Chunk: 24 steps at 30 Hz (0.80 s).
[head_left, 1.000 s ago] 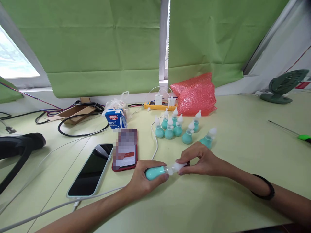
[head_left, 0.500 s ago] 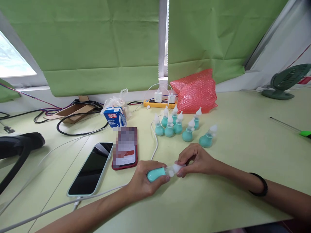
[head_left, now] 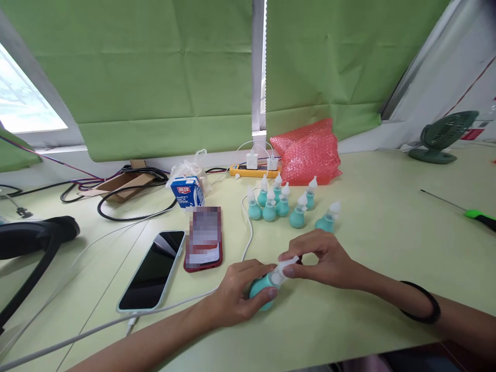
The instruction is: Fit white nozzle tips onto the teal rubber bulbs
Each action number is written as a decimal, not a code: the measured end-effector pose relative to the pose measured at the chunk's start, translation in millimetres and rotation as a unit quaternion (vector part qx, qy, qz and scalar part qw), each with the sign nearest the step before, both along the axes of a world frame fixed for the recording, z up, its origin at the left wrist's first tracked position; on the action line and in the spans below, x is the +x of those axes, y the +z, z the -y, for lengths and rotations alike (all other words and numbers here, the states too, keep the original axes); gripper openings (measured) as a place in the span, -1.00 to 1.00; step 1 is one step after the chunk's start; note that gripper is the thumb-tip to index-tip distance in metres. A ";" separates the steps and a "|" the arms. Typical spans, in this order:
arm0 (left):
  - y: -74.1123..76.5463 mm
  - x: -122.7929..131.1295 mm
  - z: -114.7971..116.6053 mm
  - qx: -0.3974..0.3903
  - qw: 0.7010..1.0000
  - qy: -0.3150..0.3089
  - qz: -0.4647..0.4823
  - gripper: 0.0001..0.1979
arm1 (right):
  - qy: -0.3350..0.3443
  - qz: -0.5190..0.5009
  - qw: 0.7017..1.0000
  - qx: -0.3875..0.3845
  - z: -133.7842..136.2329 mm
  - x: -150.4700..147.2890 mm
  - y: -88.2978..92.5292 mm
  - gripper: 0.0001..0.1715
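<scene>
My left hand (head_left: pixel 242 294) is wrapped round the teal bulb of a nasal aspirator (head_left: pixel 260 287), which tilts up to the right low over the table. The thumb and fingers of my right hand (head_left: pixel 323 258) pinch its whitish nozzle (head_left: pixel 285 266), which meets the clear neck of the bulb. Beyond my hands, several like aspirators (head_left: pixel 268 211) stand grouped on the table with their nozzles up. The nearest one (head_left: pixel 324 223) leans to the right, just behind my right hand.
Left of my hands lie a black-screened phone (head_left: pixel 153 274) and a red-cased phone (head_left: pixel 204 235). A blue milk carton (head_left: pixel 187 192), yellow power strip (head_left: pixel 240 170) and red bubble-wrap bag (head_left: pixel 310 157) line the back. A screwdriver (head_left: pixel 475 213) and small fan (head_left: pixel 442 137) are at right. White cables cross the table.
The held aspirator has turned from nearly level to a steeper tilt, its bulb now lower. Nozzle and bulb sit closer together, and my hands have drawn nearer. The view has shifted slightly.
</scene>
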<state>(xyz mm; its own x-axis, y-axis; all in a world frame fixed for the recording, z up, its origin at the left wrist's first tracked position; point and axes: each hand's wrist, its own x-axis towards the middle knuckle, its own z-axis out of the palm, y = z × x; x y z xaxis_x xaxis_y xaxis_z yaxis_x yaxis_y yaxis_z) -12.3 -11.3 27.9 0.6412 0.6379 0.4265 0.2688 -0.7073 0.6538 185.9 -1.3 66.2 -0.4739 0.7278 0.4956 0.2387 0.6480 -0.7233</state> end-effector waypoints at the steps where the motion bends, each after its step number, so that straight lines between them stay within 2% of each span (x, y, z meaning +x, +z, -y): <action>1: 0.6 -0.8 0.4 -0.002 1.000 -0.014 0.002 -0.68 | -0.023 0.005 0.999 0.028 2.4 3.8 5.5 -0.88; 3: 1.5 -2.0 0.9 -0.009 1.000 -0.023 0.001 -0.66 | -0.082 0.003 0.995 0.060 5.0 16.9 18.5 -0.88; 5: 1.7 -1.7 1.0 -0.011 1.000 -0.010 -0.005 -0.69 | -0.145 -0.031 0.987 0.059 4.2 37.2 33.4 -0.88; 8: 0.8 0.8 1.1 0.000 1.000 0.001 -0.023 -0.73 | -0.277 -0.111 0.946 0.124 -4.5 77.7 56.2 -0.92; 9: 0.4 1.9 1.1 0.007 1.000 0.000 -0.029 -0.74 | -0.298 -0.122 0.934 0.156 -9.3 92.1 62.9 -0.90; 10: -0.1 2.8 1.2 0.017 0.999 -0.003 -0.037 -0.75 | -0.318 -0.122 0.920 0.195 -14.9 106.1 68.9 -0.88; 12: -1.3 4.0 1.5 0.037 0.998 -0.006 -0.052 -0.75 | -0.341 -0.056 0.899 0.268 -28.3 130.4 76.6 -0.85; 13: -2.0 4.3 1.7 0.047 0.997 -0.006 -0.060 -0.75 | -0.370 -0.032 0.880 0.296 -36.1 139.6 77.7 -0.86; 15: -3.5 4.5 2.3 0.070 0.995 -0.007 -0.076 -0.76 | -0.440 -0.012 0.842 0.311 -53.7 151.3 73.2 -0.88; 17: -4.7 4.7 3.1 0.100 0.990 -0.014 -0.095 -0.76 | -0.472 -0.014 0.836 0.280 -73.6 154.5 59.4 -0.85; 20: -5.7 5.6 3.9 0.156 0.980 -0.033 -0.121 -0.76 | -0.458 -0.036 0.875 0.156 -102.7 149.5 26.3 -0.73; 24: -4.3 7.1 4.1 0.192 0.970 -0.042 -0.141 -0.78 | -0.405 -0.019 0.911 0.070 -124.3 141.2 -14.1 -0.60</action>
<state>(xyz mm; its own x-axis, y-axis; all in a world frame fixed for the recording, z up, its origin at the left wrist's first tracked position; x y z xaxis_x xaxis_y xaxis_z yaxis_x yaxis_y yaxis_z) -5.2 -15.4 23.5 0.8096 0.4071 0.4229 0.3292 -0.9114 0.2470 327.1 123.0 52.1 0.2115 0.7599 0.6147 0.6560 0.3559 -0.6656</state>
